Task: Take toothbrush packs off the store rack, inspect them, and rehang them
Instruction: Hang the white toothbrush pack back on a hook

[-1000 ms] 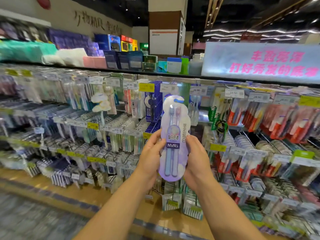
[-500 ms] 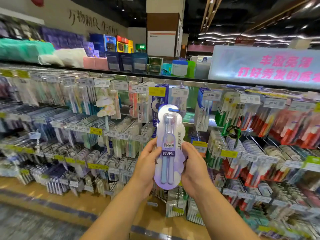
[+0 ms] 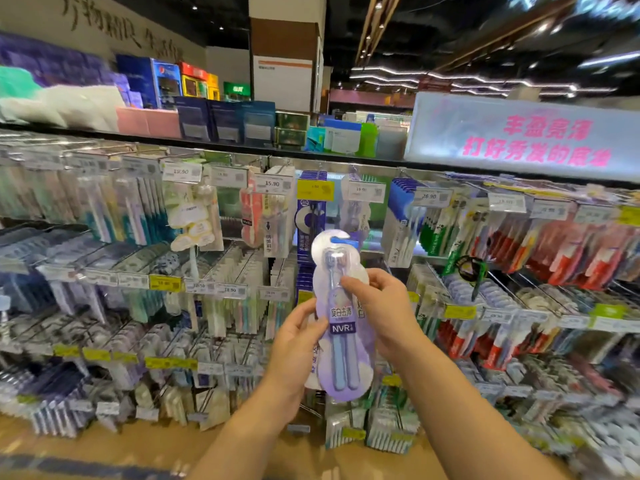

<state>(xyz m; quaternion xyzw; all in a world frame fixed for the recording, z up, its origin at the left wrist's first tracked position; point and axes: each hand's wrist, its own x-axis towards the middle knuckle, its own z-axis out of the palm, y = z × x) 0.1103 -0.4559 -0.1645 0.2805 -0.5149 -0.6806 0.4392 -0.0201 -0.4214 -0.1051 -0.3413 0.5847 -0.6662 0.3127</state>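
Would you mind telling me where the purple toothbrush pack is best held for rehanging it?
Probably by the purple toothbrush pack's flat side edges near mid-height, coming from both sides as the left hand and right hand do now. It stands upright, and this leaves its hook cutout on top free.

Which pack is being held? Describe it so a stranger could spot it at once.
Start at the long toothbrush rack under the pink-lettered sign. In front of its middle, the left hand and right hand hold one pack off the hooks. This lilac pack has rounded edges, two brushes and a dark "NVR" label.
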